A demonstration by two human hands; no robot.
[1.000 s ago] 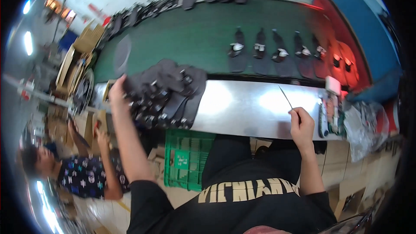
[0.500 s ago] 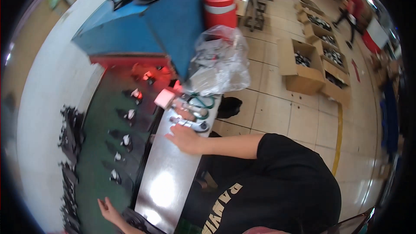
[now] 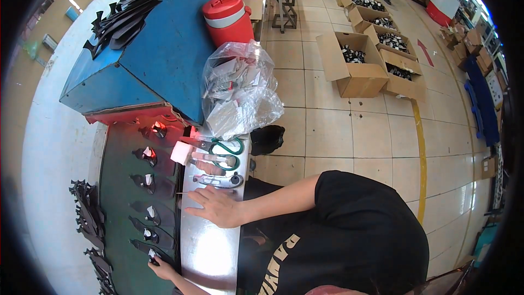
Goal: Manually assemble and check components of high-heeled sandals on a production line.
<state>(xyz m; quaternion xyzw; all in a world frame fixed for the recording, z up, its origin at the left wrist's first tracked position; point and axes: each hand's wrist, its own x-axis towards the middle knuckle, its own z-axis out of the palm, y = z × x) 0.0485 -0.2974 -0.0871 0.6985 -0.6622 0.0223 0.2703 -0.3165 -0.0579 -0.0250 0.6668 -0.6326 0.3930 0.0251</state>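
Left to right: green belt (image 3: 117, 196) carries the dark flat piece (image 3: 140, 246), slim, tapered at its left end, black-and-white lump near mid-length. Left hand (image 3: 165, 270) has fingertips at that lump; can't tell if pinched. Right hand (image 3: 219, 210) over steel ledge (image 3: 210, 254), fingers spread, just beside grey-handled cutter (image 3: 219, 181).

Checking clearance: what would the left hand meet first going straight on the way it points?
Left hand: the nearest dark strapped sole on the green surface, right at its fingers; exact contact is hard to judge.
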